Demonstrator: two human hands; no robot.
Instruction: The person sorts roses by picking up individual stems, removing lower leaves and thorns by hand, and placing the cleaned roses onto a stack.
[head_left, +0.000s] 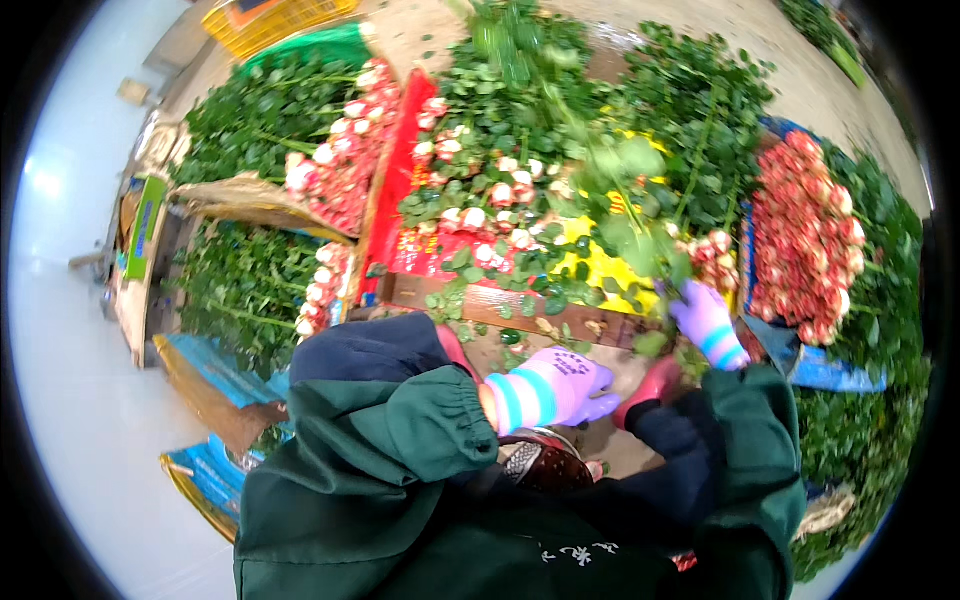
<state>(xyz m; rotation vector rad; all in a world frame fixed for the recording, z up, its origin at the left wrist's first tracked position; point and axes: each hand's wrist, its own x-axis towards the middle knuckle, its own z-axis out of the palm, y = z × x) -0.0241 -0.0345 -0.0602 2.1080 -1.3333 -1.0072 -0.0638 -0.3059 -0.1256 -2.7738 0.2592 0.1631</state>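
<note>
Both hands wear lilac gloves with white and turquoise striped cuffs. My left hand (576, 381) is over the floor between the boots, its fingers apart, with nothing seen in it. Further right, my right hand (699, 313) grips a long leafy rose stem (626, 196), blurred, that slants up and left over the other flowers; its bloom cannot be made out. Before me, pink-white roses (501, 196) lie on red sheeting (411, 150) and on yellow sheeting (592, 259), their leafy stems pointing away. A wooden board (517, 304) edges the near side, with loose leaves on it.
Dense bunches of pink roses (806, 232) stand at the right, and more roses (337, 176) lie at the left between cardboard dividers (255, 201). A yellow crate (277, 26) is at the upper left. Pink boots (651, 386) and a patterned round seat or container (551, 463) are close below.
</note>
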